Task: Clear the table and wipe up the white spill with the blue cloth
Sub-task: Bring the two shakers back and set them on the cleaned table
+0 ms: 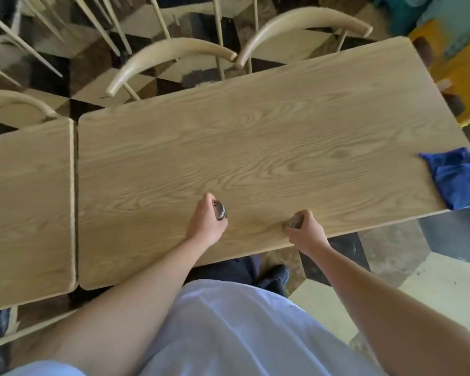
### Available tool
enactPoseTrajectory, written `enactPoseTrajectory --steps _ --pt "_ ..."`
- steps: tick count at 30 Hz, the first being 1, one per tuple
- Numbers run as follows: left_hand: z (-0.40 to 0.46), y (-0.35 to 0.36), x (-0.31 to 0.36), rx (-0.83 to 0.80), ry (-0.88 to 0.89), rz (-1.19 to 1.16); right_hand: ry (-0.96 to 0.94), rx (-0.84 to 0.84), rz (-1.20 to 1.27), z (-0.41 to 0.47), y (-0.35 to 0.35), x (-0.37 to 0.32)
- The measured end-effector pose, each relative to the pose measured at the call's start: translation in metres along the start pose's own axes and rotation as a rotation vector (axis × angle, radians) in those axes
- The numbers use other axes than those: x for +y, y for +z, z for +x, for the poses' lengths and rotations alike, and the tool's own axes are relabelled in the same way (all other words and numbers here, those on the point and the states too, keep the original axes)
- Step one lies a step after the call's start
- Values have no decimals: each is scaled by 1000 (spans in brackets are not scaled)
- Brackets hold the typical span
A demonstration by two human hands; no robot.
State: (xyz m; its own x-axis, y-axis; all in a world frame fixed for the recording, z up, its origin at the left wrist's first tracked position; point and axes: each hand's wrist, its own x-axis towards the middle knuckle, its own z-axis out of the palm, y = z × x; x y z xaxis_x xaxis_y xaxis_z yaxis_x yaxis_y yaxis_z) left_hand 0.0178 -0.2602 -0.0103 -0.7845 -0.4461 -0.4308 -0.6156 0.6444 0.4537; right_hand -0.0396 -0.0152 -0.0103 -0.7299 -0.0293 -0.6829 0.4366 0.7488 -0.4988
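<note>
The left hand (205,217) has its grip curled round a metal-capped shaker (219,210) near the table's (255,137) near edge; the cap, pierced with holes, tilts toward the right; the right hand (305,229) grips a second shaker (295,221) right at that edge, mostly hidden under the fingers; the two hands are a little apart; the blue cloth (457,177) lies crumpled on the table's near right corner, well apart from both hands; a second tabletop (25,199) adjoins on the left; chairs (171,54) stand along the far side.
</note>
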Motion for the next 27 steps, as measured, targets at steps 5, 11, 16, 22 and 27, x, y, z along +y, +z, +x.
enactPoseTrajectory --steps 5,11,16,22,27 --pt "13 35 3 -138 19 -30 1 -16 -140 13 -15 -7" --pt "50 49 23 -122 120 3 -1 -50 -273 38 -27 -6" --pt "83 44 46 -64 58 -16 -98 -38 -369 78 -35 -44" --pt "106 45 69 -1 -93 -5 -290 -84 -484 145 -46 -116" --pt "134 40 95 17 -121 13 -328 -57 -504 184 -48 -160"
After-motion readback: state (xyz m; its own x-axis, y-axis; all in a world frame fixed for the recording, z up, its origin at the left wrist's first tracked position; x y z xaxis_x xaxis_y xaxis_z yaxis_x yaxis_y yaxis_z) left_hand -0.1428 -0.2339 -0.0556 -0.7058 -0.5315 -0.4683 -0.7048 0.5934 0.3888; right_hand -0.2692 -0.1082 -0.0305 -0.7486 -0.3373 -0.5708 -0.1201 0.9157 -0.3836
